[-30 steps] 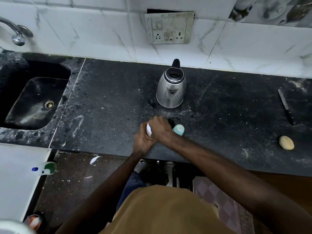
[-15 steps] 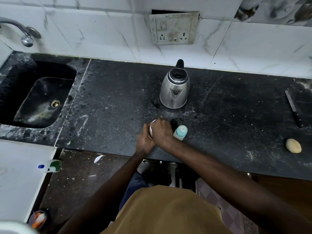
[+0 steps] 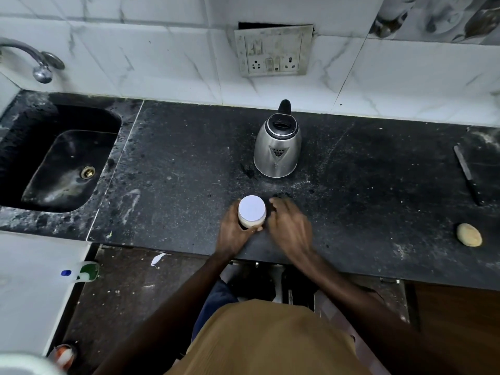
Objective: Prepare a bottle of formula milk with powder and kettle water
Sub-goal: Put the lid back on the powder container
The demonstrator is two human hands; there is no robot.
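A small powder jar [image 3: 251,213] with a white lid stands near the front edge of the black counter [image 3: 176,185]. My left hand [image 3: 233,234] is wrapped around the jar's side from the left. My right hand [image 3: 290,226] hovers palm down just right of the jar, blurred, fingers loosely curled. It covers the spot where the teal-capped bottle stood, and the bottle is hidden. A steel kettle [image 3: 277,148] sits behind the hands with its lid open and its spout facing me.
A dark sink [image 3: 59,169] with a tap [image 3: 40,66] lies at the left. A knife [image 3: 468,174] and a pale round lump [image 3: 469,234] rest at the far right. A wall socket [image 3: 273,50] is behind the kettle.
My right hand has come off the jar's top and shifted right, uncovering the white lid. It now covers the teal-capped bottle. The left hand still holds the jar.
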